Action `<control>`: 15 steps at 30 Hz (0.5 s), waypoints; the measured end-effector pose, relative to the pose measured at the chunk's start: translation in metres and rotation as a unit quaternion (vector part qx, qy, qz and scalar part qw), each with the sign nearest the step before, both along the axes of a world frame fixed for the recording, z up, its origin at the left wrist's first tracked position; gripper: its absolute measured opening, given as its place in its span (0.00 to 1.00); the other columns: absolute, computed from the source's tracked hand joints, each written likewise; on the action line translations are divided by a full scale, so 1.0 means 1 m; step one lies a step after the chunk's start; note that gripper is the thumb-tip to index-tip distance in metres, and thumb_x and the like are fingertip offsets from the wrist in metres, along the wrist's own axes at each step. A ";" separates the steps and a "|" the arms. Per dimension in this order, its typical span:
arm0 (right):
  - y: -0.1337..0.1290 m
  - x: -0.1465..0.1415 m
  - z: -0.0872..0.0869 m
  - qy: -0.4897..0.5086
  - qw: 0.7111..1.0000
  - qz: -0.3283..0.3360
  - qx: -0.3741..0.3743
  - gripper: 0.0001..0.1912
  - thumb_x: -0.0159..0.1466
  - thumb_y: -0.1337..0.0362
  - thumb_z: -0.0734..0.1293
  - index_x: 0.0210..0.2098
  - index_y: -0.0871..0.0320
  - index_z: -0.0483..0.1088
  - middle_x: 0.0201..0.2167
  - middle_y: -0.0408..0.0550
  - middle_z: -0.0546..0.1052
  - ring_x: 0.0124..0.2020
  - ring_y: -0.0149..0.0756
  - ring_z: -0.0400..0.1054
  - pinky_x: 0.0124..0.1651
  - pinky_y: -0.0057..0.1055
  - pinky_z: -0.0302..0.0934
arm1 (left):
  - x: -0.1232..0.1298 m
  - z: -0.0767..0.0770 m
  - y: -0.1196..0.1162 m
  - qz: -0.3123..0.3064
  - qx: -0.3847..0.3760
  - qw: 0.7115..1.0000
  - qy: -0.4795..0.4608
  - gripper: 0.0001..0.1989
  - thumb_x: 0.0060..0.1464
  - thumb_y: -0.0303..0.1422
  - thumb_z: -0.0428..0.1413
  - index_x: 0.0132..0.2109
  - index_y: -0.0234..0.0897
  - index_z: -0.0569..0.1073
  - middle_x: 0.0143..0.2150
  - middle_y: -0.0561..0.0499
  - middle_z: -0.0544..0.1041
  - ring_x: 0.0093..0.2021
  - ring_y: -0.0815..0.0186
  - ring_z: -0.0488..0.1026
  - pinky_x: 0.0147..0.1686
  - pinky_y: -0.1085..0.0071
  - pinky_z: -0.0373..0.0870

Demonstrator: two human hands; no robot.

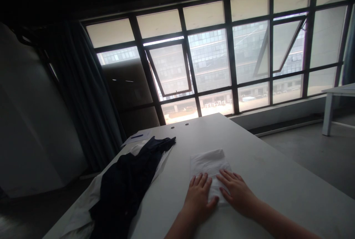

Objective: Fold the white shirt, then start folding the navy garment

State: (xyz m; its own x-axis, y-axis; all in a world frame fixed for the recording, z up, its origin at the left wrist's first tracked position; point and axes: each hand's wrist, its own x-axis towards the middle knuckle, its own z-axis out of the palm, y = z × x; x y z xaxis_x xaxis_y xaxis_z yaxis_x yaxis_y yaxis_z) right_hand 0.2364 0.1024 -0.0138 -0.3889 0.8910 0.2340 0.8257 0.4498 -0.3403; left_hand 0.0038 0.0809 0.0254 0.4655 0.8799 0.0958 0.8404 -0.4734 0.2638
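A white cloth (208, 161), folded into a compact rectangle, lies flat on the white table (249, 165). My left hand (198, 196) rests palm down on its lower left part, fingers spread and pointing away from me. On the cloth's right side lies my right hand (237, 192), also flat, its fingers apart and its thumb toward the left hand. The two hands do not touch, and part of the cloth is hidden under them.
Dark clothing (124, 179) lies rumpled over white fabric (83, 213) along the table's left side. Beyond it are paper and a dark pen (137, 136). Another white table (328, 109) stands at the right, and windows span the background beside a dark curtain (85, 102).
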 end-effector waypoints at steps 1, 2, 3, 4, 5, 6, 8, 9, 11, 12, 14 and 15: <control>0.000 0.000 0.000 0.000 1.000 0.000 0.000 0.29 0.70 0.48 0.57 0.68 0.44 0.63 0.72 0.49 0.61 0.72 0.49 0.53 0.71 0.55 0.47 | 0.000 0.000 0.000 -0.001 0.000 1.000 -0.003 0.37 0.63 0.59 0.48 0.73 0.49 0.59 0.76 0.50 0.54 0.75 0.50 0.49 0.73 0.50 0.41; 0.000 0.000 0.001 -0.001 1.000 -0.001 0.000 0.29 0.70 0.48 0.57 0.68 0.44 0.63 0.72 0.49 0.61 0.72 0.49 0.53 0.71 0.54 0.47 | 0.000 0.000 0.000 -0.001 0.000 1.000 -0.007 0.37 0.63 0.59 0.48 0.73 0.49 0.59 0.76 0.50 0.54 0.75 0.50 0.49 0.73 0.50 0.41; 0.000 0.000 0.001 -0.001 1.000 -0.001 0.000 0.29 0.70 0.48 0.57 0.68 0.44 0.63 0.72 0.49 0.61 0.72 0.49 0.53 0.71 0.54 0.47 | 0.000 0.000 0.000 -0.002 0.000 1.000 -0.010 0.37 0.63 0.59 0.48 0.73 0.50 0.60 0.76 0.50 0.54 0.75 0.50 0.49 0.73 0.50 0.41; 0.000 0.000 0.001 -0.002 1.000 -0.001 0.000 0.29 0.70 0.48 0.57 0.68 0.44 0.63 0.72 0.49 0.61 0.72 0.49 0.53 0.71 0.54 0.47 | 0.000 0.000 0.000 -0.002 -0.001 1.000 -0.012 0.37 0.63 0.59 0.48 0.73 0.50 0.60 0.76 0.50 0.54 0.75 0.50 0.49 0.73 0.50 0.41; 0.000 0.000 0.001 -0.003 1.000 -0.002 -0.001 0.29 0.70 0.48 0.57 0.68 0.44 0.63 0.72 0.49 0.61 0.72 0.49 0.53 0.71 0.54 0.47 | 0.000 0.000 0.000 -0.001 -0.001 1.000 -0.013 0.37 0.63 0.59 0.48 0.73 0.50 0.60 0.76 0.50 0.54 0.75 0.50 0.49 0.73 0.50 0.41; 0.000 0.000 0.002 -0.005 1.000 -0.002 -0.003 0.29 0.70 0.48 0.57 0.68 0.44 0.63 0.72 0.49 0.61 0.72 0.49 0.53 0.71 0.55 0.47 | 0.000 0.000 0.000 -0.001 -0.002 1.000 -0.013 0.37 0.63 0.59 0.48 0.73 0.50 0.60 0.76 0.50 0.54 0.75 0.50 0.49 0.73 0.50 0.41; -0.001 0.000 0.003 -0.007 1.000 0.000 -0.004 0.29 0.71 0.48 0.57 0.68 0.45 0.63 0.72 0.49 0.61 0.73 0.49 0.53 0.71 0.56 0.47 | 0.000 -0.001 0.000 -0.002 -0.002 1.000 -0.013 0.37 0.63 0.59 0.48 0.73 0.50 0.60 0.76 0.50 0.54 0.75 0.50 0.49 0.73 0.49 0.41; -0.001 -0.001 0.003 -0.008 1.000 0.000 -0.005 0.29 0.71 0.48 0.57 0.68 0.45 0.63 0.72 0.50 0.61 0.73 0.49 0.53 0.71 0.56 0.47 | 0.000 -0.001 0.000 -0.002 -0.002 1.000 -0.014 0.37 0.63 0.59 0.48 0.73 0.50 0.60 0.76 0.50 0.54 0.75 0.50 0.49 0.73 0.49 0.41; -0.001 -0.001 0.004 -0.006 1.000 0.000 -0.005 0.29 0.71 0.48 0.57 0.68 0.46 0.63 0.72 0.50 0.61 0.73 0.50 0.53 0.71 0.56 0.47 | 0.000 -0.001 0.000 -0.003 -0.002 1.000 -0.014 0.37 0.63 0.59 0.48 0.73 0.50 0.60 0.76 0.50 0.54 0.75 0.50 0.49 0.73 0.49 0.41; -0.001 -0.001 0.004 -0.004 1.000 0.001 -0.004 0.29 0.71 0.48 0.57 0.68 0.46 0.63 0.72 0.50 0.61 0.73 0.50 0.53 0.71 0.56 0.47 | 0.000 -0.001 0.000 -0.003 -0.002 1.000 -0.013 0.37 0.63 0.59 0.48 0.73 0.50 0.59 0.76 0.50 0.54 0.75 0.50 0.49 0.73 0.49 0.41; -0.001 -0.001 0.004 -0.001 1.000 0.001 -0.005 0.29 0.71 0.48 0.57 0.68 0.45 0.63 0.72 0.50 0.61 0.73 0.50 0.52 0.71 0.56 0.47 | -0.001 -0.002 0.000 -0.002 -0.001 1.000 -0.012 0.37 0.63 0.59 0.48 0.73 0.50 0.59 0.76 0.50 0.54 0.75 0.50 0.49 0.73 0.49 0.41; -0.002 -0.001 0.004 0.000 1.000 0.002 -0.005 0.29 0.71 0.48 0.57 0.68 0.45 0.63 0.72 0.50 0.61 0.73 0.50 0.52 0.71 0.56 0.47 | -0.001 -0.002 0.000 -0.002 0.000 1.000 -0.010 0.37 0.63 0.59 0.48 0.73 0.50 0.60 0.76 0.50 0.54 0.75 0.50 0.49 0.73 0.49 0.41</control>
